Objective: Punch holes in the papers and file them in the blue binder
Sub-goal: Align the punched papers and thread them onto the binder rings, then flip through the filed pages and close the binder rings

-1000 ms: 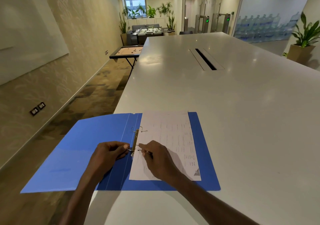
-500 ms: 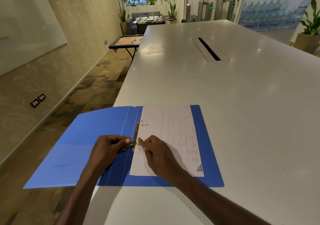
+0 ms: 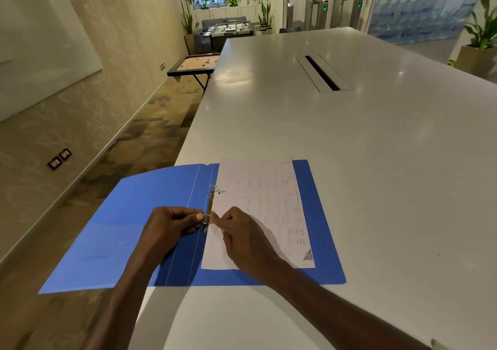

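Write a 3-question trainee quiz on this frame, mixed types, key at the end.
1. True or false: the blue binder lies shut on the white table.
2. Multiple choice: the paper lies on A) the binder's left cover, B) its right half, beside the ring mechanism, C) the bare table.
3. Short answer: where do the left hand and the right hand meet?

Key
1. False: it lies open, and its left cover hangs past the table edge.
2. B.
3. At the near ring, with the fingers of both hands pinching it; the far ring looks closed through the paper.
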A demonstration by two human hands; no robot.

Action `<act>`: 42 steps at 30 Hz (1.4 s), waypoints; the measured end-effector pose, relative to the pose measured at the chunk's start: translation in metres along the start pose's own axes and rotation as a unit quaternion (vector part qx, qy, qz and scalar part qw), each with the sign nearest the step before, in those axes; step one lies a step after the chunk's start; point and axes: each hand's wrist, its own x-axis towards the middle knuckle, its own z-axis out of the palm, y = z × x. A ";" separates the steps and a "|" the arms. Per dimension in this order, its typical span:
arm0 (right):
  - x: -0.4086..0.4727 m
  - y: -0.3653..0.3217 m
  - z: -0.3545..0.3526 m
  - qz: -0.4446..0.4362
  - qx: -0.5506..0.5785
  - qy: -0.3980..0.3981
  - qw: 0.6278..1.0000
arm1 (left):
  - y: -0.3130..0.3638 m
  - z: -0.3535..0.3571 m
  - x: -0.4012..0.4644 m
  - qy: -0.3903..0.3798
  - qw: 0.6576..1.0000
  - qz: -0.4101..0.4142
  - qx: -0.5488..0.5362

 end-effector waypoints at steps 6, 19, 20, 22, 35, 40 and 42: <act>-0.001 -0.002 0.000 -0.012 -0.017 -0.002 1.000 | 0.000 -0.004 0.004 -0.011 1.000 -0.023 0.012; -0.008 -0.014 -0.025 0.090 0.024 -0.044 0.995 | 0.006 0.005 -0.005 0.047 0.993 -0.020 0.108; -0.010 -0.014 -0.030 0.102 0.000 -0.033 0.994 | 0.007 0.006 -0.005 0.060 0.990 -0.009 0.131; -0.016 -0.013 -0.043 0.131 -0.060 -0.012 0.990 | 0.008 0.012 -0.005 0.106 0.977 0.038 0.179; -0.065 -0.001 -0.112 0.371 0.029 -0.073 0.925 | 0.026 0.080 -0.037 -0.004 0.921 0.154 0.359; -0.066 0.005 -0.130 0.422 0.163 -0.026 0.891 | 0.014 0.083 -0.039 -0.042 0.874 0.160 0.457; -0.062 0.005 -0.134 0.433 0.203 -0.018 0.878 | 0.015 0.083 -0.037 -0.043 0.861 0.174 0.476</act>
